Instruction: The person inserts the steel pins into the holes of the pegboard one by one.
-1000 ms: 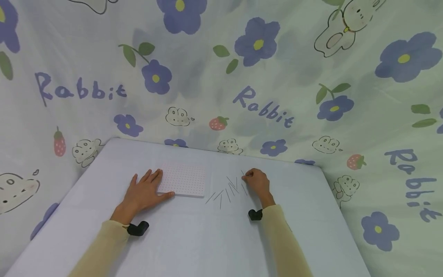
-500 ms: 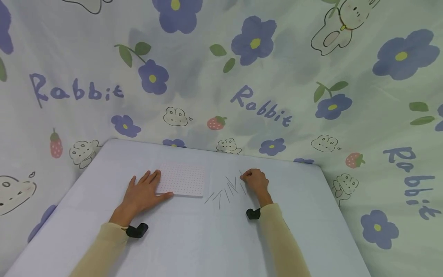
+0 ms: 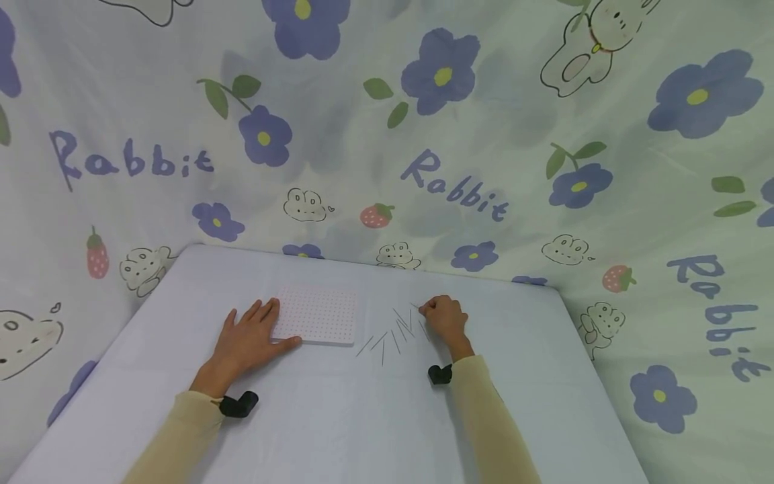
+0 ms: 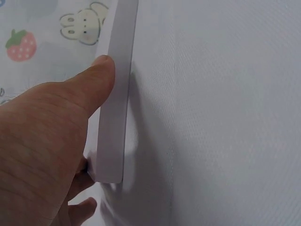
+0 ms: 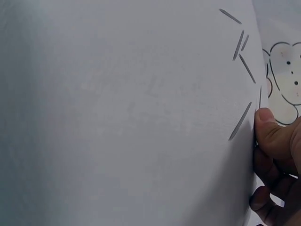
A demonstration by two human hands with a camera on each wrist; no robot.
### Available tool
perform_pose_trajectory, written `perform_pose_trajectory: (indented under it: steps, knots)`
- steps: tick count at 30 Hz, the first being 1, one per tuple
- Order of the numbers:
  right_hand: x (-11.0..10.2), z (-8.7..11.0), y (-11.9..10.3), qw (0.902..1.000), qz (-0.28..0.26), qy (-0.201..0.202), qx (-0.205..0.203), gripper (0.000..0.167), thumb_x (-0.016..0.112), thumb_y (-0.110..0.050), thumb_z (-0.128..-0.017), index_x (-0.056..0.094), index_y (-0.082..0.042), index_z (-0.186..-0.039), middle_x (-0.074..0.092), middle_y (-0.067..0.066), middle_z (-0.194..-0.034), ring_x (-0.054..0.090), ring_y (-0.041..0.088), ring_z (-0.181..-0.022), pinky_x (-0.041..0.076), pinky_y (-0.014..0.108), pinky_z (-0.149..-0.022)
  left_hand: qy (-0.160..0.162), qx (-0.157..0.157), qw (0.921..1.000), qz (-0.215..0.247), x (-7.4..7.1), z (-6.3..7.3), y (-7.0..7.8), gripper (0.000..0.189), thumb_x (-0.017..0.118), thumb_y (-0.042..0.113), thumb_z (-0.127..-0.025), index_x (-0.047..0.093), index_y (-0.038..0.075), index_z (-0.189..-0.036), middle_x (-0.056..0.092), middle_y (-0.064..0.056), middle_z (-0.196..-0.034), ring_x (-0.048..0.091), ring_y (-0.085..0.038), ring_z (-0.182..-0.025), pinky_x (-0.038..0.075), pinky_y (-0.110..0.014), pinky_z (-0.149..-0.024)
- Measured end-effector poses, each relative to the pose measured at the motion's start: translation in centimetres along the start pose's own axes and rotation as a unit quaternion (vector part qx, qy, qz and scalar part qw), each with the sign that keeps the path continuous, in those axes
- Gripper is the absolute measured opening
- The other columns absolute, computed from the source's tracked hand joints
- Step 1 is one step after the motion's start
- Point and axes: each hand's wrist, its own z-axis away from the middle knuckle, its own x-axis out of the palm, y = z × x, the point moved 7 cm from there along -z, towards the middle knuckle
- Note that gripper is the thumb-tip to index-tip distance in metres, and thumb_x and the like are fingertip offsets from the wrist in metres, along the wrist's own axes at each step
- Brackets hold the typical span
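A white board (image 3: 317, 316) with rows of small dots or holes lies on the white table. My left hand (image 3: 244, 339) rests at its left side with spread fingers; in the left wrist view the thumb (image 4: 96, 80) touches the board's edge (image 4: 115, 108). To the right, several thin dark metal sticks (image 3: 396, 336) lie scattered. My right hand (image 3: 446, 319) pinches one thin stick (image 3: 414, 306) between thumb and fingertips, its free end pointing left. In the right wrist view the thumb (image 5: 270, 125) presses by that stick, and another stick (image 5: 240, 121) lies close.
A white cloth covers the table (image 3: 338, 417). Behind and at the sides hangs a curtain (image 3: 363, 134) printed with flowers, rabbits and strawberries. Each wrist wears a black camera mount, one at the left sleeve (image 3: 199, 410).
The stick at my right fingertips has swung from steep to nearly level, its end now pointing left. The right hand has barely moved. My left hand stays on the board.
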Motion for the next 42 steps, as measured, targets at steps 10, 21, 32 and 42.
perform_pose_trajectory:
  steps: [10, 21, 32, 42]
  knots:
    - [0.0, 0.1, -0.3, 0.9998, 0.01, -0.013, -0.011, 0.023, 0.067, -0.033, -0.096, 0.072, -0.016, -0.081, 0.07, -0.001, -0.087, 0.06, 0.025, -0.087, 0.039, 0.058, -0.091, -0.003, 0.0, 1.0, 0.009, 0.7, 0.3, 0.0, 0.106, 0.057, 0.074, -0.087, 0.033, -0.006, -0.153, 0.035, -0.026, -0.157, 0.03, -0.049, -0.145, 0.015, -0.075, -0.112]
    - [-0.1, 0.3, -6.4, 0.9905, -0.088, -0.009, -0.105, 0.02, 0.059, -0.033, -0.103, 0.065, -0.017, -0.092, 0.063, 0.0, -0.081, 0.054, 0.018, -0.078, 0.033, 0.067, -0.099, -0.001, -0.005, 0.9999, 0.012, 0.5, 0.2, 0.2, 0.103, 0.061, 0.069, -0.088, 0.033, -0.006, -0.153, 0.035, -0.025, -0.158, 0.03, -0.049, -0.145, 0.017, -0.074, -0.111]
    - [-0.2, 2.1, -14.2, 0.9696, -0.158, -0.021, -0.186, 0.022, 0.053, -0.035, -0.106, 0.061, -0.016, -0.101, 0.066, 0.002, -0.095, 0.057, 0.016, -0.081, 0.041, 0.048, -0.089, 0.002, -0.004, 1.0, 0.005, 0.4, 0.1, 0.0, 0.103, 0.06, 0.07, -0.088, 0.033, -0.007, -0.153, 0.036, -0.026, -0.157, 0.031, -0.049, -0.144, 0.02, -0.075, -0.111]
    - [1.6, 2.3, -16.3, 0.9634, -0.167, -0.016, -0.209, 0.018, 0.059, -0.035, -0.102, 0.067, -0.019, -0.1, 0.068, -0.011, -0.085, 0.06, 0.009, -0.076, 0.046, 0.032, -0.071, 0.005, -0.006, 1.0, 0.006, 0.4, 0.2, -0.1, 0.103, 0.061, 0.069, -0.088, 0.033, -0.007, -0.153, 0.036, -0.026, -0.157, 0.031, -0.049, -0.144, 0.02, -0.075, -0.11]
